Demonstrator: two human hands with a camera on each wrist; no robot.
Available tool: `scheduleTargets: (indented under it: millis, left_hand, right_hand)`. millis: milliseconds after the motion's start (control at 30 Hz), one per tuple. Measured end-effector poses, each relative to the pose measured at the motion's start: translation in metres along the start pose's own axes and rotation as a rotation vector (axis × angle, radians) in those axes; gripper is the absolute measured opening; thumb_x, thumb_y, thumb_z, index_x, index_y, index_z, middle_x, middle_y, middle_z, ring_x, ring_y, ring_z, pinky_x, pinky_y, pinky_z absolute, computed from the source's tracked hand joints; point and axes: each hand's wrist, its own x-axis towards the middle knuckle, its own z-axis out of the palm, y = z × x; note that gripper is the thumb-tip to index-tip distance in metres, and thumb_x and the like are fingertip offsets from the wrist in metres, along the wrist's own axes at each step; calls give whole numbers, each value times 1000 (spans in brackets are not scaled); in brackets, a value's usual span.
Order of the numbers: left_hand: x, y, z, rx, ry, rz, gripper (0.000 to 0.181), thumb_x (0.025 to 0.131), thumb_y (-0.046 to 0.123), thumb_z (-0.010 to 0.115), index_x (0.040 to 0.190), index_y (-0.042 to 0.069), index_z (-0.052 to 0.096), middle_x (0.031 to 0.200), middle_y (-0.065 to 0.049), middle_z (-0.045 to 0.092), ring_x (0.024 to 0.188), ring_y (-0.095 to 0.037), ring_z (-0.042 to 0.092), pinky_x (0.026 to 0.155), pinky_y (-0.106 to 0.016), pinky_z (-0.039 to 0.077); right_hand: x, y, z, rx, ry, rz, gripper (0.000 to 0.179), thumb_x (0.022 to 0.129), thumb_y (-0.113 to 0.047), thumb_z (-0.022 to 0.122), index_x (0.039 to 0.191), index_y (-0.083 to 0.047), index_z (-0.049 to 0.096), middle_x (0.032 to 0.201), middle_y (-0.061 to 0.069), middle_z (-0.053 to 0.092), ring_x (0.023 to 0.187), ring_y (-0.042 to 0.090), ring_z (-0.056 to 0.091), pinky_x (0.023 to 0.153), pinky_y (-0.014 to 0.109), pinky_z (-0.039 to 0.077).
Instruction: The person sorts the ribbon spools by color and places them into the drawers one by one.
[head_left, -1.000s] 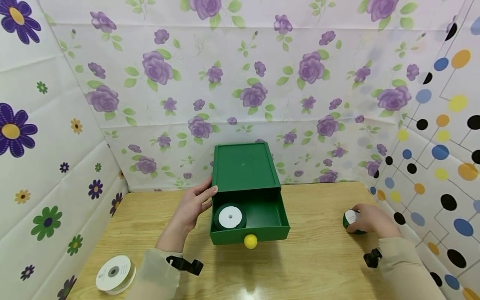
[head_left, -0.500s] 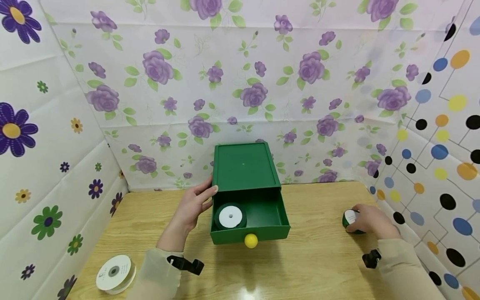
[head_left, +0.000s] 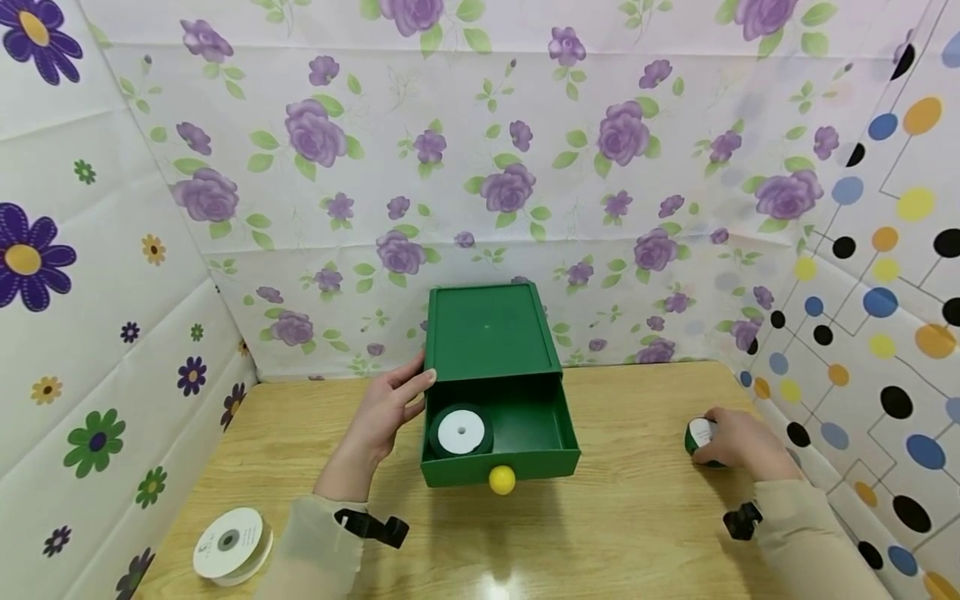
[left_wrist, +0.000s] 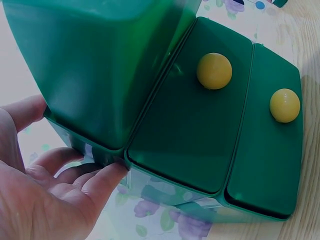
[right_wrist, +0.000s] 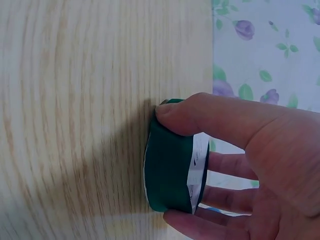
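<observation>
A green drawer cabinet [head_left: 487, 333] stands mid-table against the back wall, its top drawer [head_left: 532, 433] pulled out. Inside lies a dark green ribbon spool [head_left: 461, 432] with a white face, toward the left. My left hand [head_left: 378, 417] rests against the cabinet's left side, thumb at the top edge, fingers fairly straight. Two lower drawers [left_wrist: 187, 120] with yellow knobs are closed in the left wrist view. At the table's far right, my right hand [head_left: 742, 442] grips a green ribbon spool [right_wrist: 170, 160] between thumb and fingers; it sits on or very close to the tabletop.
A white ribbon spool [head_left: 227, 543] lies at the table's front left, beside the left sleeve. The wooden table [head_left: 630, 517] is bounded by flowered cloth [head_left: 480, 125] behind and left, and dotted cloth [head_left: 885, 333] at the right.
</observation>
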Motion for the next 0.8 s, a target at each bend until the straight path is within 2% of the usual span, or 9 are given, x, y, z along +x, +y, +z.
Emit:
scheduleTargets:
  millis: [200,433,600,800]
  left_hand:
    - [2,0,0,3,6,-7,72,95,37,69,155,15,37,160,-2,30,144,-20,32,111,-48,36]
    - [2,-1,-1,5,-10,-2,74,95,37,68,156,13,34,161,-3,28,146,-22,28,112,-49,35]
    - [2,-1,-2,-3,-15,-7,73,95,37,69,156,13,35,161,-3,28,146,-23,29,112,-49,35]
    - [1,0,-2,-3,-22,-4,73,95,37,69,156,13,35,161,-4,27,146,-23,28,112,-49,35]
  right_hand:
    - [3,4,7,22,16,-7,92,74,-41,84,138,12,46,117,32,60,91,37,61,70,50,51]
    - [0,2,11,37,54,-3,99,75,-47,83,145,10,40,127,38,53,99,46,59,71,54,50]
    - [-2,-2,13,78,73,11,100,79,-52,79,146,10,38,129,40,51,99,46,58,72,54,49]
    - [-5,-10,15,154,108,-43,97,82,-57,75,146,8,41,132,39,50,103,47,57,75,54,49]
